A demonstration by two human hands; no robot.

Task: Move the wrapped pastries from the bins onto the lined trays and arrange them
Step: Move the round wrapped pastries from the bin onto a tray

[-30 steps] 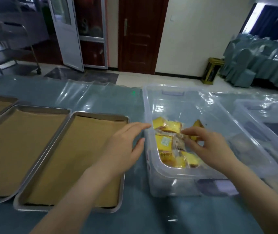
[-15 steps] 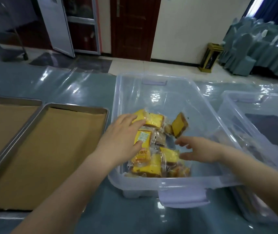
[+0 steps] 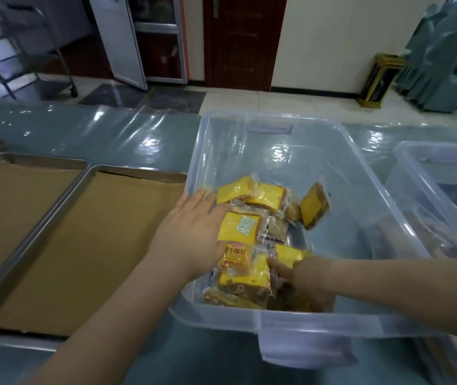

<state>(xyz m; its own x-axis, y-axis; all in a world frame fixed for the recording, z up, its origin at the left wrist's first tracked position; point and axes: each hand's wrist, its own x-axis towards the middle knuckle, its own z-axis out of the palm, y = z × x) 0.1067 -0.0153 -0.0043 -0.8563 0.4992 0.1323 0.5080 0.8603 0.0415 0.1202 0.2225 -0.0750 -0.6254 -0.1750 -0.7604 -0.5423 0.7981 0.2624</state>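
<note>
A clear plastic bin point(image 3: 274, 159) sits in front of me with several wrapped yellow pastries point(image 3: 253, 197) piled in its near-left part. One pastry point(image 3: 314, 205) leans upright, apart from the pile. My left hand point(image 3: 191, 234) reaches over the bin's left wall; its fingers lie flat against the pile and the thumb touches a yellow packet point(image 3: 238, 227). My right hand point(image 3: 302, 279) is low inside the bin by the near wall, its fingers dug in among the packets and partly hidden. A paper-lined metal tray point(image 3: 135, 173) lies left of the bin with nothing on it.
A second lined tray point(image 3: 27, 161) lies further left, and a third shows at the left edge. Another clear bin point(image 3: 438, 162) stands on the right. Shiny plastic film covers the blue table. Beyond it are a door, a metal cart and covered chairs.
My left hand has slid from the top of the pile to its left side. My right hand has dropped lower, toward the near wall and in among the packets.
</note>
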